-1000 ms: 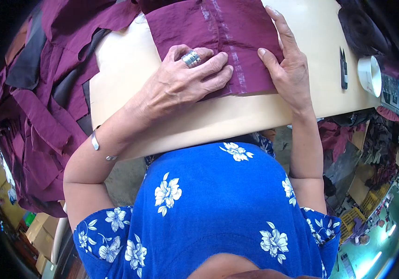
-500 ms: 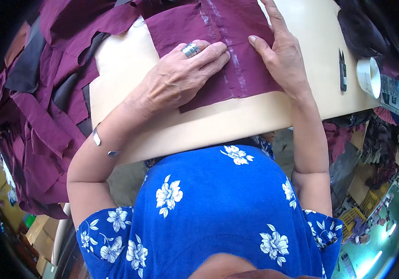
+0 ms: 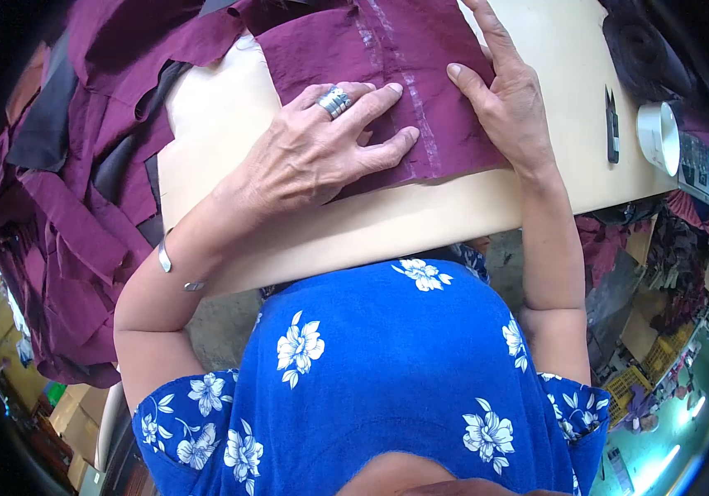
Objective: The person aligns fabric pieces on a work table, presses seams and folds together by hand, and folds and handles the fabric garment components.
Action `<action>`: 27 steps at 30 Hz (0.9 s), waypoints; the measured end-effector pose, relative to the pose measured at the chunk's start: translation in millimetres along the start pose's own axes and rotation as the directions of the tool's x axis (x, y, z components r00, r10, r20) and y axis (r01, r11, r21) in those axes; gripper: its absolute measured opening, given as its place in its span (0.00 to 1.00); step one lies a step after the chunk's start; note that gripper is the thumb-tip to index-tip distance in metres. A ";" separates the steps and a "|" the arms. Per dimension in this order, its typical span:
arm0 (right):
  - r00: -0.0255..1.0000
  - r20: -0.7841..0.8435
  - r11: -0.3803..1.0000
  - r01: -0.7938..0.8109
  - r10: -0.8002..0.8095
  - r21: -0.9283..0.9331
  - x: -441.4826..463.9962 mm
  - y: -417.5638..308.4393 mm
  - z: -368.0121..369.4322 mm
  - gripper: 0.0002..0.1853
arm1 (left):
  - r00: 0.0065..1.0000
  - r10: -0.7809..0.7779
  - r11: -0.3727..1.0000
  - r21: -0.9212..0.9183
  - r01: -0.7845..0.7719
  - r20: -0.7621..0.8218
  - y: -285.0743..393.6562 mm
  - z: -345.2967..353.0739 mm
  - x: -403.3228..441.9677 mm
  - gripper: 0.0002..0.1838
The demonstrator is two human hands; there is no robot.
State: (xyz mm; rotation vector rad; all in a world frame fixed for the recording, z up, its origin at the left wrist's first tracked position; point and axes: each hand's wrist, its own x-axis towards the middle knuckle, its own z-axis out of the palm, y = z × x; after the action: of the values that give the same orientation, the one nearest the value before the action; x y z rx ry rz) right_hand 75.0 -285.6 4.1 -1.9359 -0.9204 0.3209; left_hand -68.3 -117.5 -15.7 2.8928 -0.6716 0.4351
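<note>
A piece of maroon fabric point(image 3: 453, 124) lies over the cream table top point(image 3: 420, 212), with two pale, whitish lines running along it. My left hand point(image 3: 313, 140), wearing a wide silver ring, rests on the fabric's left part; its thumb and fingers are spread, fingertips close to the pale lines. Along the right edge of the fabric lies my right hand point(image 3: 510, 99), palm toward the cloth, thumb apart from the stretched fingers. Neither hand grips anything that I can see.
Maroon and black cloth pieces point(image 3: 81, 198) are heaped at the left. On the right lie small black thread snips point(image 3: 612, 128), a white bowl-like object point(image 3: 657, 139) and dark rolled fabric point(image 3: 648, 58). A yellow crate point(image 3: 629, 390) stands on the floor below.
My left hand has spread its thumb and fingers, which were held close together before, and has drawn slightly toward me. My right hand has barely moved.
</note>
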 end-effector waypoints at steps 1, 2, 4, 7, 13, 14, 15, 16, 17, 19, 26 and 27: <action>1.000 0.001 0.999 0.020 -0.020 0.029 0.5 5.8 0.2 0.36 | 1.000 0.003 1.000 0.007 -0.003 0.009 -0.7 2.1 -0.9 0.26; 0.996 -0.010 0.995 0.088 -0.089 -0.048 1.1 9.2 -0.3 0.36 | 1.000 0.005 1.000 -0.013 -0.005 0.006 -1.5 1.8 -0.4 0.26; 0.974 -0.017 0.956 0.217 -0.225 -0.199 0.9 12.7 -0.2 0.35 | 1.000 0.007 0.998 -0.055 -0.007 0.002 -1.6 -0.1 -0.8 0.27; 0.977 -0.025 0.960 0.205 -0.213 -0.191 -0.1 11.5 -0.7 0.35 | 1.000 0.000 0.998 -0.067 0.000 -0.012 4.9 5.4 -5.1 0.27; 0.963 -0.015 0.938 0.259 -0.270 -0.229 1.0 15.0 0.2 0.36 | 0.997 0.071 0.994 -0.080 -0.070 0.008 13.2 -2.7 -5.9 0.24; 0.987 0.003 0.960 0.154 -0.158 -0.232 -0.1 11.3 -0.9 0.37 | 0.997 0.072 0.993 -0.092 -0.071 0.012 13.4 -4.4 -5.5 0.24; 0.999 0.021 0.971 0.048 -0.044 -0.236 -1.6 1.8 -3.0 0.37 | 0.997 0.078 0.989 -0.130 -0.075 0.012 10.8 -4.8 -3.9 0.24; 0.997 0.050 0.971 -0.037 0.050 -0.236 1.5 -5.1 -5.9 0.38 | 0.997 0.083 0.983 -0.167 -0.080 0.012 5.3 -3.8 -1.0 0.24; 0.987 0.079 0.963 -0.120 0.143 -0.242 4.6 -11.9 -8.8 0.38 | 0.996 0.089 0.975 -0.203 -0.085 0.011 -0.9 -1.4 2.2 0.24; 0.977 0.111 0.953 -0.149 0.184 -0.263 14.6 -17.2 -11.2 0.39 | 0.996 0.034 0.986 -0.160 -0.046 -0.079 -13.6 7.8 8.4 0.24; 0.991 -0.030 0.959 0.115 -0.127 -0.257 25.9 9.9 6.0 0.39 | 0.992 -0.103 0.995 0.010 0.104 -0.078 -21.6 15.0 11.6 0.23; 0.995 -0.024 0.975 0.090 -0.097 -0.206 24.2 6.0 4.6 0.38 | 0.991 -0.103 0.994 0.021 0.105 -0.091 -19.9 14.2 12.2 0.24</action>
State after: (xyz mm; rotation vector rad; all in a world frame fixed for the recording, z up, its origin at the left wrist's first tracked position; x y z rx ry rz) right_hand 91.8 -267.0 0.2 -2.0699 -1.0522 0.1422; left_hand -45.4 -107.6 -26.8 2.8956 -0.5024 0.5599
